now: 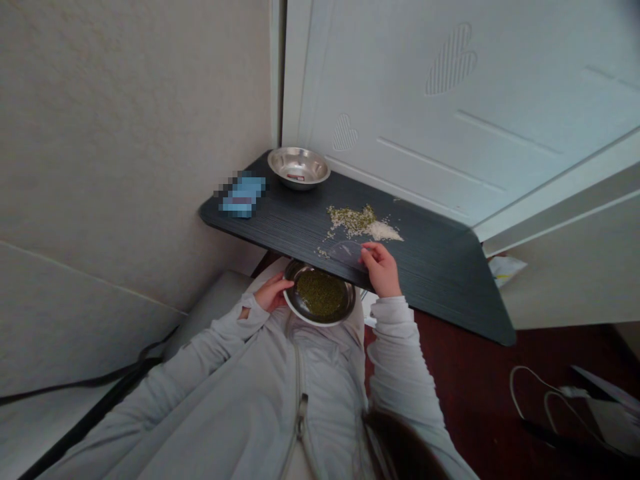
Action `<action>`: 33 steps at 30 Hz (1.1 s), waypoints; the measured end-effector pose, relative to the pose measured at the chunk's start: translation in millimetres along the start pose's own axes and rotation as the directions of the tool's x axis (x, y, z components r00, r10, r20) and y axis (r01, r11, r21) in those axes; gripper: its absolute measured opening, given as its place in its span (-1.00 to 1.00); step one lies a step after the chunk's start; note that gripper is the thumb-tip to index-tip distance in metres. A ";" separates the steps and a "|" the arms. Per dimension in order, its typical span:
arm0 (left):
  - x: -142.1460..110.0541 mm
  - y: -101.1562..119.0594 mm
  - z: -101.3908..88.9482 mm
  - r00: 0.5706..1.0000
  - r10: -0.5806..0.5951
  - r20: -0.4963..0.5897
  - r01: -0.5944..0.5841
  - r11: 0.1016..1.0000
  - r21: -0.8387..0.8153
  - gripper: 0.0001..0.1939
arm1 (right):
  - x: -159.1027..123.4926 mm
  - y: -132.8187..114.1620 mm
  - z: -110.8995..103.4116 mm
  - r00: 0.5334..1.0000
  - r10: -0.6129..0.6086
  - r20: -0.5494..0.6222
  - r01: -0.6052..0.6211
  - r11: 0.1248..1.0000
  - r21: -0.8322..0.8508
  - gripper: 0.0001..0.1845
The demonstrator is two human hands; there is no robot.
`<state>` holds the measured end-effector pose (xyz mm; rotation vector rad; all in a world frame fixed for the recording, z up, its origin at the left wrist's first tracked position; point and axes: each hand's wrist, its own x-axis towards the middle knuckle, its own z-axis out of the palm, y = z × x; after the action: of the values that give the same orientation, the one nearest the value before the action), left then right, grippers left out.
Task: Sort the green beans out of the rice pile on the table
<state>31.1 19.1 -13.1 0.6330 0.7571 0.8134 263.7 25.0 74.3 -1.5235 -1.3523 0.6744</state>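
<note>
My left hand (271, 292) grips the left rim of a steel bowl (296, 310), which sits at my lap under the table's front edge. Small green beans (323, 295), like mung beans, cover its bottom. Over the table edge, my right hand (383, 270) pinches a thin, clear plastic piece with a rounded edge (345, 251), held low at the tabletop. Just beyond it lies a spread of mixed green beans and pale grains (350, 219), with a heap of white rice-like grains (384, 231) at its right. A few loose grains (323, 253) lie left of the plastic.
The dark table (440, 273) stands against a white door (390, 87) and a wall. A second steel bowl (299, 167) is at its back left, beside a blurred blue item (244, 197). Cables (540, 393) lie on the red floor at right.
</note>
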 end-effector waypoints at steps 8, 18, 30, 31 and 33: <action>-0.4 -0.5 0.4 1.000 0.001 -0.020 -0.001 1.000 -0.014 -0.58 | -1.6 -2.8 -0.7 0.999 0.010 0.032 -0.010 1.000 -0.001 -0.73; -0.3 0.4 1.4 1.000 0.005 -0.020 -0.006 1.000 -0.018 -0.57 | -1.7 -2.2 -0.6 0.999 0.006 0.032 -0.007 1.000 0.027 -0.74; -2.9 3.7 4.9 0.999 -0.022 -0.039 0.022 1.000 -0.005 -0.55 | -4.7 -3.6 -0.9 0.991 -0.013 0.133 0.019 0.999 -0.040 -0.72; -3.0 3.9 5.1 0.999 -0.027 -0.034 0.026 1.000 -0.003 -0.55 | -5.1 -3.5 -0.8 0.990 -0.010 0.140 0.016 0.999 -0.039 -0.72; -3.1 4.4 5.4 0.999 -0.033 -0.029 0.033 0.999 0.004 -0.53 | -5.9 -3.6 -0.7 0.989 -0.005 0.151 0.011 0.999 -0.041 -0.71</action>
<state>32.2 17.9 -5.7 0.6120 0.7939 0.7927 261.4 18.9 76.7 -1.5237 -1.4931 0.7738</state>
